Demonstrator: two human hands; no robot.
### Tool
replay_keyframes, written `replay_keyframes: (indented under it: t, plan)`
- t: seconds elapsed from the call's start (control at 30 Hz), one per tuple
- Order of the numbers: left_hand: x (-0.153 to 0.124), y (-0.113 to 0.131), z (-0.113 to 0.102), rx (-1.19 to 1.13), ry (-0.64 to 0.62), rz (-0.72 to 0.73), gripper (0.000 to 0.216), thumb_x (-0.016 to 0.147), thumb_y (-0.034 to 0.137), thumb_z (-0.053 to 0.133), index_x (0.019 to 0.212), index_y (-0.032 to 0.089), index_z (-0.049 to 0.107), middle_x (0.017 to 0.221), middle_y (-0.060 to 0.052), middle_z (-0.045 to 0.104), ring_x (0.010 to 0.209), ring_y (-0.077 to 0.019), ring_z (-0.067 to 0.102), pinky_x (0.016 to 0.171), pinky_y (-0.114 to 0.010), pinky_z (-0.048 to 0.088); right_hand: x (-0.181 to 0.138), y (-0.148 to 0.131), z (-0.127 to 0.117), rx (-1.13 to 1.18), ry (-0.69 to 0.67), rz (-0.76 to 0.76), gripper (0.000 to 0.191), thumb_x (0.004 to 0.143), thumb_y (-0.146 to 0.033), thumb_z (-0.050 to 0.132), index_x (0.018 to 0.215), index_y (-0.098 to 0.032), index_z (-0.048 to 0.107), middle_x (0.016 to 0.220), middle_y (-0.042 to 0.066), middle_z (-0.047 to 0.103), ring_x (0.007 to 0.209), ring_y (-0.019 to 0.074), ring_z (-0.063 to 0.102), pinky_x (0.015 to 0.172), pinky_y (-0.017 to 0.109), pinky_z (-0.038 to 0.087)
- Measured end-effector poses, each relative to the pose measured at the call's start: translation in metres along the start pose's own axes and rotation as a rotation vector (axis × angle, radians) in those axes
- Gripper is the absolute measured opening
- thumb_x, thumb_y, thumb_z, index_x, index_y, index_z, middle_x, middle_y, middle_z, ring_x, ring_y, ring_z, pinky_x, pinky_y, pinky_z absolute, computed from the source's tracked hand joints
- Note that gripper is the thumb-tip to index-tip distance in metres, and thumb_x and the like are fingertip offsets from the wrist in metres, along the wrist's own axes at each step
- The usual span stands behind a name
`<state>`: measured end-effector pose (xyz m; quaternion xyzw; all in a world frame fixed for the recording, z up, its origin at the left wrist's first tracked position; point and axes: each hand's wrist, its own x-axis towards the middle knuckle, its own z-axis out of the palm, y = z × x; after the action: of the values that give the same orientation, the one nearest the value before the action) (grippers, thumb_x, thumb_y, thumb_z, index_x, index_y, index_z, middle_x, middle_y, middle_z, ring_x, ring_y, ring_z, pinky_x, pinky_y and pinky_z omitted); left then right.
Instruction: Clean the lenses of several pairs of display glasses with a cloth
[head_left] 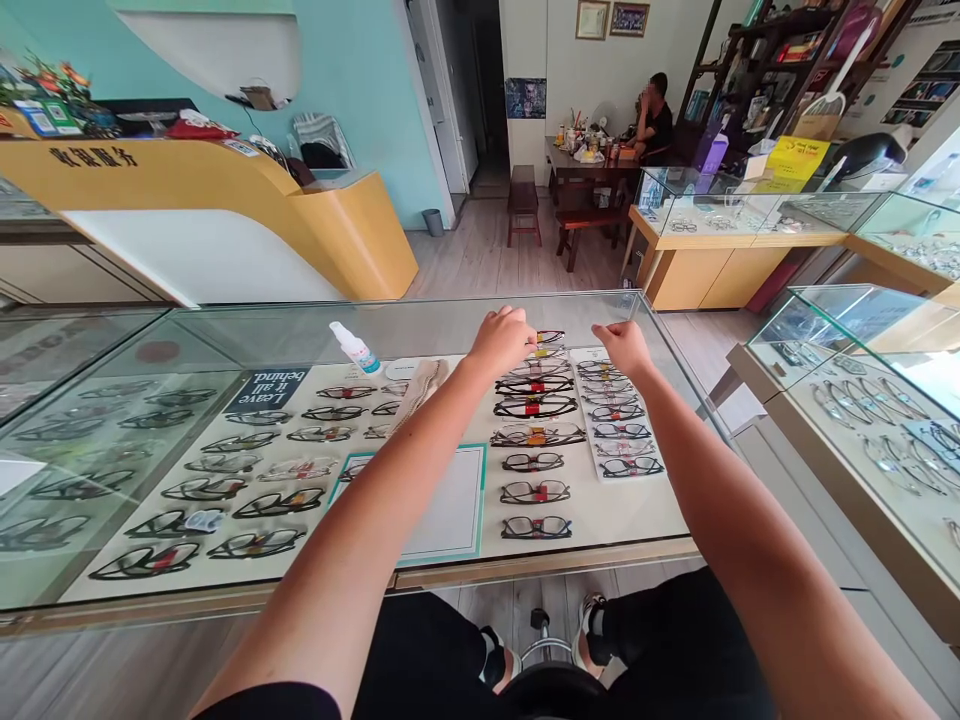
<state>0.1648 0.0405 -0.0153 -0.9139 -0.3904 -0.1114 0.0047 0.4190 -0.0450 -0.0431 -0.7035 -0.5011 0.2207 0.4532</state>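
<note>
Both my arms reach out over a glass-topped display case (442, 575). My left hand (504, 340) is closed, with its fingers curled and the tips partly hidden. Just right of it a pair of eyeglasses (551, 337) shows at the far end of a column of glasses; whether my fingers touch it I cannot tell. My right hand (624, 345) is closed too, thumb and finger pressed together, above a white tray of eyeglasses (628, 470). Anything in that pinch is too small to make out. Beyond my left forearm are a spray bottle (355, 348) and a beige cloth (418, 397).
Under the glass lie several rows of eyeglasses (259, 543) and a teal-edged white sheet (450, 510). A second display case (885, 430) stands on the right. Past the case are a yellow counter (360, 235), a bench (523, 200) and a seated person (657, 120) at a table.
</note>
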Motion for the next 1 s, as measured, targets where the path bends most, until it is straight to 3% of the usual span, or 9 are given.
replay_keyframes:
  t: [0.17,0.33,0.43,0.63,0.7,0.8,0.87,1.0]
  plan:
    - [0.000,0.000,0.004,-0.044,0.015,0.016,0.022,0.104,0.024,0.072,0.101,0.022,0.094,0.110,-0.017,0.071,0.119,-0.0377,0.061,0.101,-0.050,0.048,-0.002,-0.006,0.001,0.066,-0.046,-0.029,0.060,0.094,-0.041,0.069,0.059,-0.028,0.022,0.060,-0.006,0.016,0.064,0.0128,0.015,0.061,0.035,0.017]
    - [0.000,-0.001,0.007,-0.112,0.098,0.026,0.047,0.114,0.029,0.048,0.092,0.021,0.089,0.127,-0.018,0.078,0.122,-0.0389,0.060,0.105,-0.055,0.046,-0.004,-0.014,0.002,0.119,-0.074,-0.069,0.061,0.093,-0.043,0.070,0.059,-0.028,0.022,0.060,-0.006,0.016,0.064,0.0127,0.015,0.062,0.036,0.015]
    - [0.000,0.000,0.010,-0.155,0.097,0.014,0.049,0.114,0.029,0.045,0.090,0.021,0.087,0.136,-0.016,0.083,0.127,-0.0407,0.059,0.111,-0.059,0.044,-0.005,-0.018,0.002,0.150,-0.092,-0.093,0.063,0.093,-0.044,0.072,0.059,-0.028,0.022,0.060,-0.006,0.016,0.065,0.0126,0.014,0.062,0.036,0.016]
    - [-0.001,0.000,0.014,-0.167,0.041,-0.026,0.048,0.113,0.032,0.043,0.099,0.022,0.088,0.128,-0.017,0.085,0.128,-0.0423,0.059,0.116,-0.062,0.042,-0.007,-0.019,0.003,0.212,-0.081,-0.118,0.072,0.093,-0.056,0.081,0.059,-0.028,0.023,0.062,-0.007,0.017,0.063,0.0119,0.013,0.061,0.037,0.015]
    - [-0.002,-0.001,0.014,-0.158,0.021,-0.027,0.051,0.113,0.032,0.039,0.100,0.022,0.088,0.129,-0.017,0.085,0.128,-0.0419,0.059,0.116,-0.062,0.042,-0.005,-0.019,-0.001,0.346,-0.126,-0.088,0.074,0.095,-0.063,0.078,0.061,-0.028,0.023,0.061,-0.007,0.017,0.060,0.0120,0.012,0.059,0.036,0.015]
    - [-0.003,0.000,0.012,-0.155,0.029,-0.040,0.052,0.113,0.031,0.038,0.100,0.023,0.088,0.132,-0.016,0.085,0.128,-0.0417,0.059,0.114,-0.063,0.042,-0.001,-0.019,-0.012,0.755,-0.321,0.006,0.072,0.100,-0.068,0.069,0.064,-0.028,0.021,0.059,-0.008,0.017,0.056,0.0125,0.012,0.054,0.033,0.017]
    - [-0.003,0.001,0.006,-0.164,0.086,-0.063,0.050,0.113,0.031,0.040,0.102,0.024,0.088,0.137,-0.015,0.084,0.129,-0.0417,0.058,0.113,-0.062,0.042,0.000,-0.022,-0.020,0.990,-0.424,0.041,0.070,0.105,-0.066,0.064,0.066,-0.027,0.020,0.059,-0.008,0.017,0.056,0.0129,0.012,0.051,0.030,0.020]
    - [-0.002,0.013,-0.016,-0.225,0.269,-0.116,0.045,0.115,0.032,0.043,0.111,0.025,0.088,0.145,-0.013,0.083,0.134,-0.0405,0.058,0.112,-0.060,0.042,-0.005,-0.031,-0.030,1.230,-0.475,0.077,0.067,0.110,-0.061,0.061,0.070,-0.027,0.020,0.062,-0.007,0.019,0.056,0.0137,0.014,0.051,0.027,0.028]
